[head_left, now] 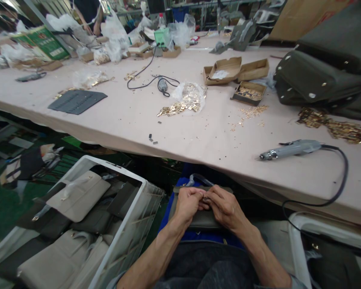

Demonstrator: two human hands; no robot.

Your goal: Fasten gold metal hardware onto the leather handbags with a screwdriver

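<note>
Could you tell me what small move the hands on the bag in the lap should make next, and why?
Probably reach the right hand up to the screwdriver on the table. Both hands, the left hand too, pinch something small at the top edge of the bag, and that tool lies nearest on the right side.

Both hands meet over a grey-green bag (198,218) resting on the lap, below the edge of the surface (198,136). Left hand (188,202) and right hand (224,206) pinch a small fitting between their fingertips; its detail cannot be made out. An electric screwdriver (290,149) lies on the surface to the right. A white crate (138,224) of bags stands at left.
</note>
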